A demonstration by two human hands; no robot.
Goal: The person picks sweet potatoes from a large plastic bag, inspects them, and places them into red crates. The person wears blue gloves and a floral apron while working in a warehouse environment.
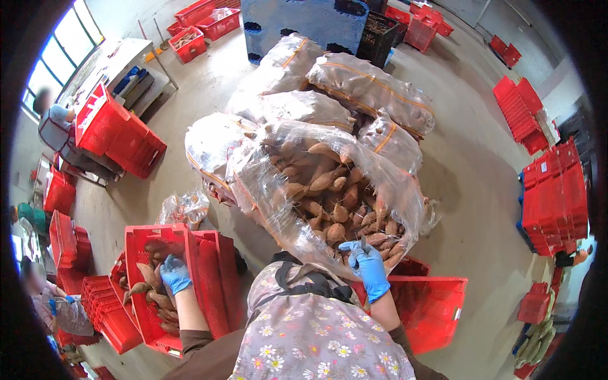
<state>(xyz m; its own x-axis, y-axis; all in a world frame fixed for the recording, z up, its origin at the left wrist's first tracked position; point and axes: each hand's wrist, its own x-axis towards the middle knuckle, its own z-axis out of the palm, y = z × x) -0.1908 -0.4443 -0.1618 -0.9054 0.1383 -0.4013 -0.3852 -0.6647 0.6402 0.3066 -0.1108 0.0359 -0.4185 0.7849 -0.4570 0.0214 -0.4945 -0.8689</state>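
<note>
My left hand [175,275], in a blue glove, reaches into a red plastic crate [156,232] on the left. Brown sweet potatoes [164,301] lie in that crate. A blurred sweet potato [164,249] is right by my fingers; whether I grip it is unclear. In front of me an open clear plastic sack [266,213] is full of sweet potatoes [339,213]. At the sack's near edge my gloved right hand [368,268] is closed around a small knife [363,241], its short blade showing above the fingers.
Full plastic sacks [375,85] are heaped behind the open one, before a blue board [304,28]. Another red crate [427,304] stands at my right. Stacked crates [123,133] and co-workers [59,123] are at the left; more crate stacks [553,204] line the right.
</note>
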